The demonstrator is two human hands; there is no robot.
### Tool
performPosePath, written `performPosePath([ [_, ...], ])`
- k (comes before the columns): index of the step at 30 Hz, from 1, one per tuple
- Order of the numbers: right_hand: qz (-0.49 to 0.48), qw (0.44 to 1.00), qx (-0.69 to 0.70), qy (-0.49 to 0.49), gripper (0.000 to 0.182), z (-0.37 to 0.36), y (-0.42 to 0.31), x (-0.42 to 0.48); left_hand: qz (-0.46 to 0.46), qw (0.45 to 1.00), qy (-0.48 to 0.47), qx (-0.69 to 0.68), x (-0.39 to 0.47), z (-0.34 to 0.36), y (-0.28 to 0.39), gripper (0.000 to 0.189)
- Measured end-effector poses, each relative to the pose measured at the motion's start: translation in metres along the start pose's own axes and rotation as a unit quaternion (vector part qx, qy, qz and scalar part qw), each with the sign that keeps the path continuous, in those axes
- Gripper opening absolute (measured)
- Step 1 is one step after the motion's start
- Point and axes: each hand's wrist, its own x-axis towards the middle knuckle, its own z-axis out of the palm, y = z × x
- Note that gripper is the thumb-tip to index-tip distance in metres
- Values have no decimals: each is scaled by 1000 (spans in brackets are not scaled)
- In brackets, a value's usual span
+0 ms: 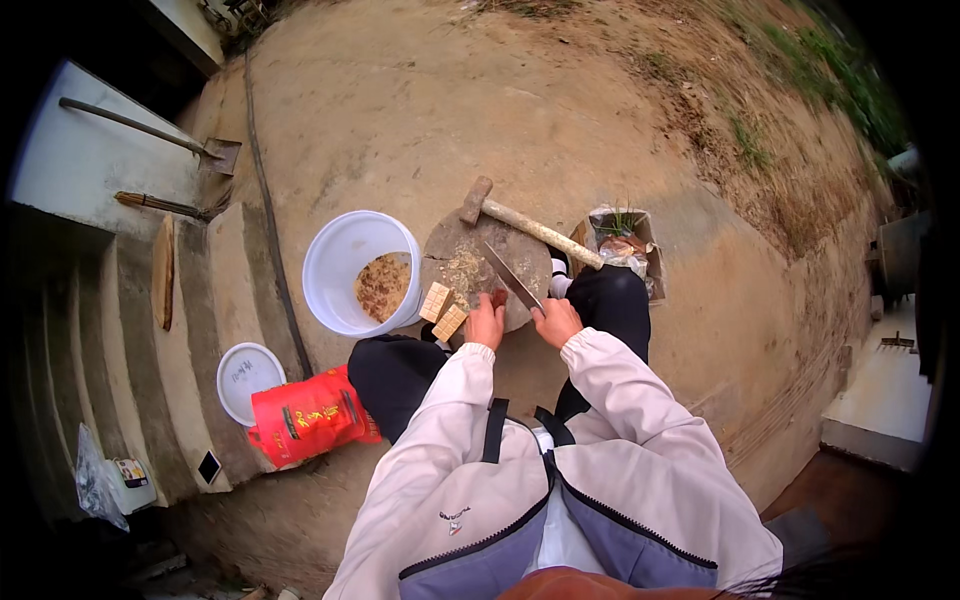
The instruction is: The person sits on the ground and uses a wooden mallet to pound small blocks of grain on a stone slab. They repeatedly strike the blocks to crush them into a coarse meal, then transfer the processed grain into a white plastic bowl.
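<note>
A round chopping block (442, 247) stands between my knees, strewn with pale crumbs. My right hand (558, 321) grips the handle of a kitchen knife (511, 274), its blade slanting up and left over the block. On the block's near side, my left hand (485, 325) holds a small reddish-brown piece (499, 298) beside the blade. Two pale scored blocks, one upper (436, 301) and one lower (449, 323), lie at the block's left edge, near my left hand. Across the far side of the block rests a hammer (540, 231) with a long wooden handle.
Left of the block is a white plastic bucket (322, 262) with brown-and-tan crumbs inside. A white lid (250, 379) and a red bag (311, 416) lie by the concrete steps (187, 360). At right stands a carton (655, 281) holding plastic-wrapped things. A shovel (217, 156) leans on the wall.
</note>
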Motion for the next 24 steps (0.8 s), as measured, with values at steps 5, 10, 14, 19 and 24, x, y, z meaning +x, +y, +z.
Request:
performPosePath([
  [5,-32,999,-38,-6,29,1,-2,0,-19,996,-33,85,-2,-18,5,37],
  [10,-50,996,-76,-18,28,-2,-6,7,126,988,46,71,-7,-16,11,34],
  [14,-87,991,-98,-16,26,-3,-9,10,180,982,28,38,-3,-8,8,34],
  [19,-120,981,-153,-15,20,-3,-13,9,222,972,49,55,-2,-4,7,30],
  [24,-158,971,-180,-14,17,0,-13,13,235,969,53,50,-4,1,0,32],
])
